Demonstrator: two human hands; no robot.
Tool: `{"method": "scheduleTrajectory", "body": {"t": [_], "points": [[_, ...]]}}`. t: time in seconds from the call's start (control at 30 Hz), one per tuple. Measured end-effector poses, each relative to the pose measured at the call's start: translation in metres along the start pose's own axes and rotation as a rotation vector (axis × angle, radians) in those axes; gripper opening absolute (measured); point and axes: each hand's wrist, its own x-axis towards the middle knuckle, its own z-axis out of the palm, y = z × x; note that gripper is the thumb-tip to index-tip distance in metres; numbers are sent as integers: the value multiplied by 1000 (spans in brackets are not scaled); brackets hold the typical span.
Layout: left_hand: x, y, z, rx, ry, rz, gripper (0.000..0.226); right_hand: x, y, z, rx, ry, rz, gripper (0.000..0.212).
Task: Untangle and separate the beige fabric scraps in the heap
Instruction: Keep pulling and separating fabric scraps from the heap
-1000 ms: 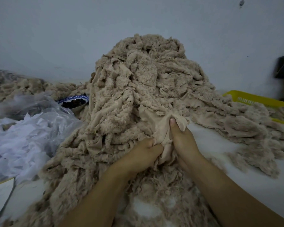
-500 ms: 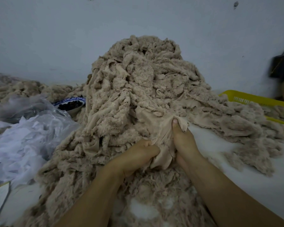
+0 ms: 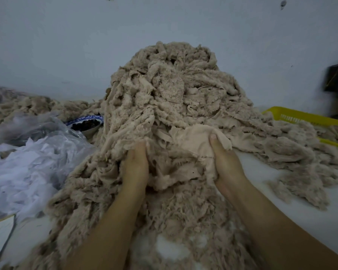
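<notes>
The left hand [image 3: 136, 164] digs into fuzzy strips [image 3: 113, 172] at the near foot of the heap [image 3: 174, 84], probably gripping them; its fingers are hidden. The right hand [image 3: 225, 162] pinches a smooth scrap [image 3: 193, 139] under its thumb. That scrap runs leftward between the hands, with the heap rising behind.

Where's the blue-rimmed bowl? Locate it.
Head view, left of centre: the blue-rimmed bowl sits between the clear plastic bag and the beige heap.
</notes>
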Motion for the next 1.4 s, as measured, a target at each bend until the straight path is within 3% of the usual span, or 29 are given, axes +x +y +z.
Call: {"method": "scheduleTrajectory", "body": {"t": [0.13, 0.2, 0.23, 0.33, 0.4, 0.57, 0.63, 0.73, 0.87, 0.97, 1.1, 1.17, 1.23, 1.33, 1.4], "points": [[-12, -4, 4, 490, -107, 595, 54, -5, 5, 3, -89, -34, -61, 23], [-16, -2, 2, 506, -26, 757, 56, -8, 5, 5, -133, -40, -95, 24], [-18, -1, 2, 449, -18, 752, 59, -9, 5, 6, -163, -41, -108, 23], [-24, 3, 9, 188, -278, 463, 61, -12, 9, 11, -240, -80, -130, 30], [-27, 2, 14, 125, -464, 270, 51, -16, 11, 14, -257, -164, -153, 23], [-24, 0, 13, -56, -525, 14, 55, -21, 14, 17, -307, -305, -120, 25], [-25, 1, 12, -128, -555, -53, 38, -21, 14, 17, -342, -328, -92, 31], [-25, 3, 12, -261, -531, -102, 37, -19, 16, 17, -302, -382, -57, 51], [-19, 5, 10, -431, -489, -128, 43, -22, 16, 16, -392, -503, -52, 56], [-17, 5, 8, -505, -508, -167, 46, -21, 18, 14, -609, -542, -95, 44], [-19, 6, 8, -481, -614, -142, 59, -21, 21, 11, -620, -563, -114, 47], [-18, 5, 11, -464, -595, -137, 58, -21, 24, 9, -718, -583, -131, 33], [-15, 4, 10, -518, -560, -140, 52, -19, 23, 10, -891, -594, -194, 12], [-14, 7, 7, -670, -541, -172, 36, -12, 21, 9, -1028, -516, -425, 35], [-14, 9, 3, -790, -556, -190, 38, -5, 17, 3, -1077, -430, -511, 37]]}}
